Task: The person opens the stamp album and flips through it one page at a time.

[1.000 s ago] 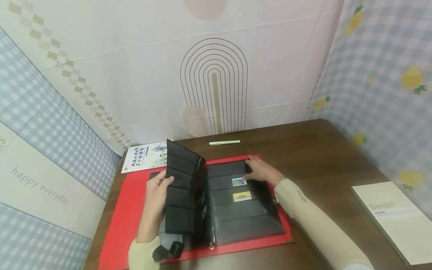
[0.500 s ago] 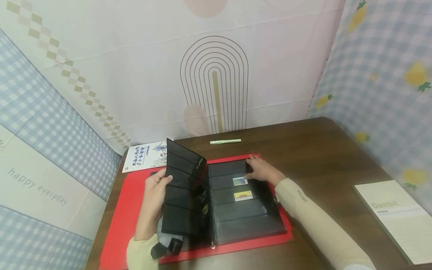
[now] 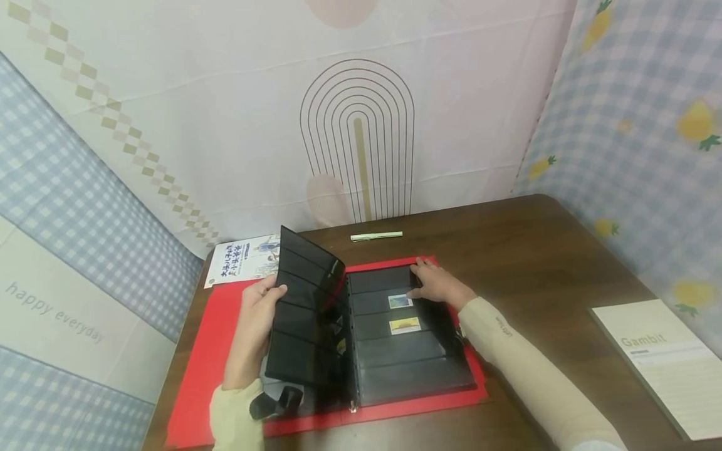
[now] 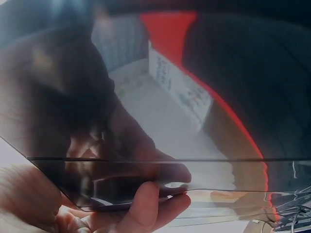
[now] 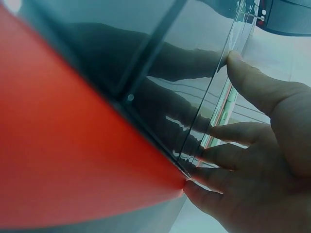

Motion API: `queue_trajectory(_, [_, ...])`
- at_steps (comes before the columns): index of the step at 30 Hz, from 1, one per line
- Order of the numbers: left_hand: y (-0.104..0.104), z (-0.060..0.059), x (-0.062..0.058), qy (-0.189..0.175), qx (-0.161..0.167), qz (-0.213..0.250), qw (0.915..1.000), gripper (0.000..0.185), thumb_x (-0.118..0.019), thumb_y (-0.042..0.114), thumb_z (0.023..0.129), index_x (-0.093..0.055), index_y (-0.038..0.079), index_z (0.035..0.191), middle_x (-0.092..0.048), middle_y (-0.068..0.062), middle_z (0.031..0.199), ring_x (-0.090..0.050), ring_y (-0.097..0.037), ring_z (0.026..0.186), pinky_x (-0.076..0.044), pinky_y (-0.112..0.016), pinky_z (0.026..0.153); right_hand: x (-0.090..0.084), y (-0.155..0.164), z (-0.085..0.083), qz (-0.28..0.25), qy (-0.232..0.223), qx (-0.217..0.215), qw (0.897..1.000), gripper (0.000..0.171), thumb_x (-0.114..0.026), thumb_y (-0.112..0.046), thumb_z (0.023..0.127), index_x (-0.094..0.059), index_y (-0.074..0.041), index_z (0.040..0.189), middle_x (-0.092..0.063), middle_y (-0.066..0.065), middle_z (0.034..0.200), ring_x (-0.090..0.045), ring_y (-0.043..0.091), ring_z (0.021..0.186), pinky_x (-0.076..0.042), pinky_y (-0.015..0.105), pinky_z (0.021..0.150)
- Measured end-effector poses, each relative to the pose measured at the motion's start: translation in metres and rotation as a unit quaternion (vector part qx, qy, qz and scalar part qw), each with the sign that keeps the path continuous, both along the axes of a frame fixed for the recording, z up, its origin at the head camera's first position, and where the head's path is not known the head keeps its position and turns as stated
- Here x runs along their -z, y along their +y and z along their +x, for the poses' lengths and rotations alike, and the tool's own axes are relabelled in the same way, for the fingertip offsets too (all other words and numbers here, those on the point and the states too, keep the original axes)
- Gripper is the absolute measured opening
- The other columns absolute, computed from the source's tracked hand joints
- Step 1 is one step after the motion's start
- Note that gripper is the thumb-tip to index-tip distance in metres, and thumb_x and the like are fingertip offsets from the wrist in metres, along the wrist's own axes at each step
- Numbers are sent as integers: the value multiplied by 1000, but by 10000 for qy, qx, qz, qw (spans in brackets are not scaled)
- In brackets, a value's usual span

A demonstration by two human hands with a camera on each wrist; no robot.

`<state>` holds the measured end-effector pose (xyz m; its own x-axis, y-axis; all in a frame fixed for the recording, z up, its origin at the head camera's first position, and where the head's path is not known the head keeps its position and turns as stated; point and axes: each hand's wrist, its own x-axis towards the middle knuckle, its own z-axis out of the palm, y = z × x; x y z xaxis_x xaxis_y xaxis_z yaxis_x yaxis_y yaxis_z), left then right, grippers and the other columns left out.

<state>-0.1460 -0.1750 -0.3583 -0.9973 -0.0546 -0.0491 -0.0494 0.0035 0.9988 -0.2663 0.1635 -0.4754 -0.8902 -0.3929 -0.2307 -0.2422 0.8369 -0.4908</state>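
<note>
A stamp album with a red cover (image 3: 205, 363) lies open on the table. My left hand (image 3: 251, 329) pinches the outer edge of a raised black pocket page (image 3: 304, 313), thumb on the near face; the left wrist view shows the thumb (image 4: 144, 206) at that glossy edge. On the right lies another black page (image 3: 395, 379), holding a blue-green stamp (image 3: 401, 301) and a yellow stamp (image 3: 405, 325). My right hand (image 3: 442, 287) rests on its upper right edge. In the right wrist view, that hand's fingers (image 5: 228, 155) are extended, their tips touching the page edge.
Behind the album lie a white illustrated booklet (image 3: 242, 260) at left and a pale green pen (image 3: 376, 236). A notebook marked Gambit (image 3: 660, 369) lies at the table's right. Patterned cloths (image 3: 237, 125) hang around the dark wooden table (image 3: 496, 244).
The raised page has swung slightly left at its lower corner, and my left hand has moved slightly up and left with it. My right hand stays in place on the right page.
</note>
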Motion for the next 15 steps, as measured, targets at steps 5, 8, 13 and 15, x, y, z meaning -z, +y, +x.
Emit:
queue_trajectory(5, [-4,-5,-3,-133,-1,36,9999,39,-39,-1,103,-53,-12,138,-67,-22,123,-71,-9,85,-59,-26,76,0,-2,0,37,34,17,10000,81,-77,-31,91,-39,7,151,-21,31,161,-16,47,149,-20,62,117])
queue_trajectory(8, [-8,-5,-5,-201,-28,182,9996,38,-39,1,103,-52,-14,136,-74,-13,107,-72,-10,80,-59,-26,72,0,-2,0,21,15,38,10000,80,-78,-31,91,-40,7,150,-21,30,161,-15,47,149,-19,61,117])
queue_trajectory(13, [-13,0,-9,-333,14,389,9987,38,-39,2,104,-50,-13,137,-75,-6,100,-73,-13,80,-60,-28,73,-1,-1,0,-40,-77,49,10000,78,-78,-30,91,-41,6,150,-21,30,161,-15,47,149,-19,62,117])
queue_trajectory(15, [-14,2,-11,-271,20,352,9990,38,-40,1,104,-50,-13,138,-74,-7,105,-73,-13,84,-60,-29,75,-2,0,0,-35,-104,60,9999,78,-78,-30,91,-41,5,151,-20,30,161,-15,47,149,-19,63,117])
